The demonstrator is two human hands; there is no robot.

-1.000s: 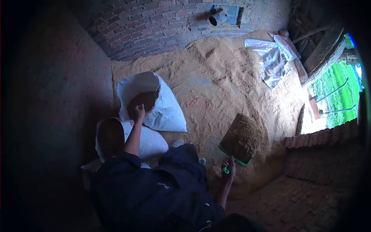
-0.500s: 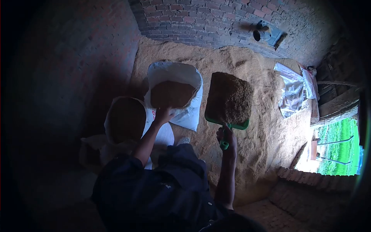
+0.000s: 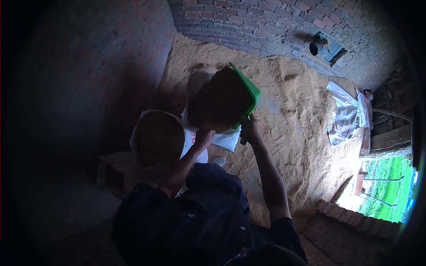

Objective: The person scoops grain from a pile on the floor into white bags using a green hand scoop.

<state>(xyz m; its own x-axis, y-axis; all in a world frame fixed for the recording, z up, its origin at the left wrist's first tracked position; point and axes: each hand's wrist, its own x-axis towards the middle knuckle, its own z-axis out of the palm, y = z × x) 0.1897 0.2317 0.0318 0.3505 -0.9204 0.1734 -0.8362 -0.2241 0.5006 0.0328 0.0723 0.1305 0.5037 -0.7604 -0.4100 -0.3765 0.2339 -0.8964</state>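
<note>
My right hand (image 3: 251,130) is closed round the handle of a green dustpan (image 3: 251,91). The dustpan is tipped to the left over the mouth of a white sack (image 3: 227,140), and its dark inside covers most of that opening. At the near rim of this sack, my left hand (image 3: 205,138) is closed on the edge. How much lies in the sack or on the pan is hidden by shadow and by the pan itself. Around the sack spreads a deep heap of tan, grainy material (image 3: 288,133), possibly rice husks.
Another open sack (image 3: 135,137), with brown contents, stands to the left beside a further pale sack (image 3: 117,160). Brick walls (image 3: 239,31) rise behind and at left. A pipe (image 3: 316,48) juts from the back wall. Plastic sacking (image 3: 344,115) lies at right near a bright opening.
The loaded dustpan has moved left from above the heap and turned on its side over the sack mouth. My left hand stays at the sack's rim. The view has shifted slightly.
</note>
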